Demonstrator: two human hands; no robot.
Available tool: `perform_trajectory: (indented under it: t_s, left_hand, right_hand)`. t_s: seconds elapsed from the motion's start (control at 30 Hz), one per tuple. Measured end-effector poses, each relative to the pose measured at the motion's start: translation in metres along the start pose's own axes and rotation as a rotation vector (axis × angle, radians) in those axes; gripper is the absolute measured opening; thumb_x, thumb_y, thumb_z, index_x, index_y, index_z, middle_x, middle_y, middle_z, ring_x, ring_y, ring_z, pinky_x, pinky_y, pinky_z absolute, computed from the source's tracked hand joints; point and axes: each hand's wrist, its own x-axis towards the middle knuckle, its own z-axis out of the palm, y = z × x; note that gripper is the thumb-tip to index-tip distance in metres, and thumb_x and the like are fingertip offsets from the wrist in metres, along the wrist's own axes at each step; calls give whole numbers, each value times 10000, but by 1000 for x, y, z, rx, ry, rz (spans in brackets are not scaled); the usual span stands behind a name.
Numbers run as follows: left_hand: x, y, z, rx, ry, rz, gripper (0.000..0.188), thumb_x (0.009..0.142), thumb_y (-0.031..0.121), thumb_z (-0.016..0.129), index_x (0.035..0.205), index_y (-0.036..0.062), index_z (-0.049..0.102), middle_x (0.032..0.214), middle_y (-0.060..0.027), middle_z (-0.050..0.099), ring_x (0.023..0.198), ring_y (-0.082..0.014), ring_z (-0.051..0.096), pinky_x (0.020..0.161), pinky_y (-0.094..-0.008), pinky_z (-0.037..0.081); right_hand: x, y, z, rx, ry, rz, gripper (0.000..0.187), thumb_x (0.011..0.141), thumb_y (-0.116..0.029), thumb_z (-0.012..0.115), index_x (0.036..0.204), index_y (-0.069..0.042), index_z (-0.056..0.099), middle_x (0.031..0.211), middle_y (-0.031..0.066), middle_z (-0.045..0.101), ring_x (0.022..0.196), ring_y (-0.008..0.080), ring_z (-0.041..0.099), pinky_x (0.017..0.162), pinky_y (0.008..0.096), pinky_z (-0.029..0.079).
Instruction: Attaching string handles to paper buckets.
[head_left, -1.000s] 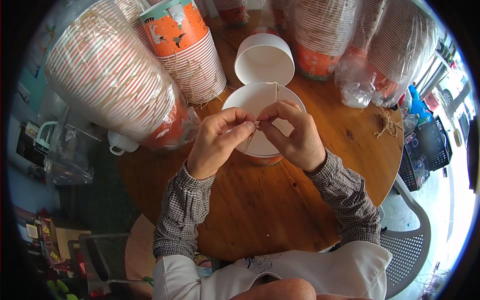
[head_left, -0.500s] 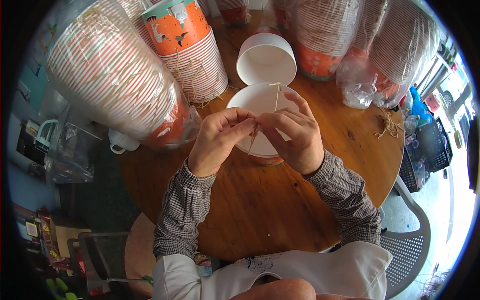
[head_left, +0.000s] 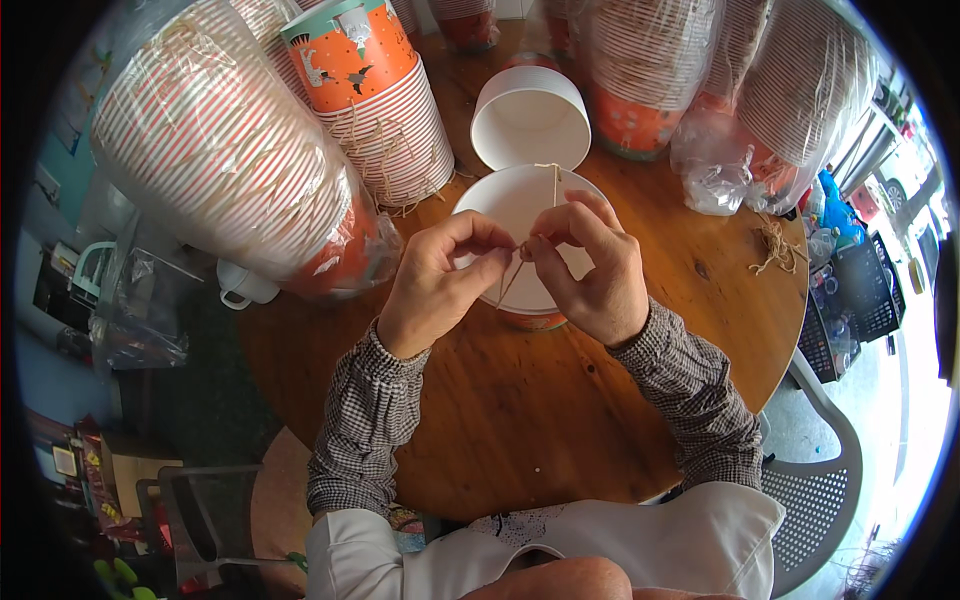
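A white-lined paper bucket point(head_left: 497, 194) with an orange outside stands in front of me on the wooden table. A thin twine cord point(head_left: 557, 184) hangs from its far rim, and one strand crosses the opening down to the near rim. Above the bucket, my left hand point(head_left: 438, 283) pinches the twine between thumb and index finger. My right hand point(head_left: 602, 272) grips it the same way close by, its other fingers curled. Only a short piece of twine shows between the two pinches, and I cannot make out whether it is knotted.
Behind stands another white-lined bucket point(head_left: 531, 128), tipped toward me. Stacked orange buckets point(head_left: 385, 140) with twine rise at the left, beside a plastic-wrapped stack point(head_left: 215, 150). More wrapped stacks point(head_left: 655, 70) line the right back. Loose twine point(head_left: 775, 246) lies at the table's right edge.
My fingertips have drawn slightly apart, and a short length of twine now shows between them. The bucket has not visibly moved.
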Motion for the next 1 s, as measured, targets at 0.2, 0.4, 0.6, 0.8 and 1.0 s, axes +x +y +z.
perform_trajectory:
  t_s: [0.2,0.4,0.6,0.8,1.0]
  left_hand:
    - [-1,13,4,417,93,162,66,758,38,591,818,36,565,766,-35,604,756,-153,604,712,-289,472]
    - [0,7,4,592,2,300,95,707,31,580,779,36,518,738,-62,577,766,-253,583,870,-367,410]
    - [2,1,4,493,-34,245,111,744,48,608,841,31,557,760,-70,599,792,-252,605,816,-370,456]
    - [3,-3,14,301,112,269,204,818,127,708,988,32,648,871,-91,683,850,-217,661,806,-324,486]
    - [2,-6,19,569,197,418,130,830,69,693,955,39,673,836,-74,709,776,-213,686,917,-380,449]
  right_hand:
    - [0,7,0,-72,-18,-2,142,753,-3,646,855,-59,564,715,29,630,711,201,660,983,438,418]
    - [2,9,-2,-106,31,54,103,778,-25,630,849,-45,558,725,60,637,743,240,648,855,386,486]
    - [2,10,-3,-113,48,153,64,836,-54,620,866,-47,565,743,85,643,758,273,631,691,381,515]
    - [4,2,-5,-95,55,53,36,848,-50,613,877,-53,591,771,90,656,778,267,638,725,373,512]
    - [1,-4,-7,8,-25,118,98,832,-36,641,920,-38,599,813,110,673,780,280,654,761,372,516]
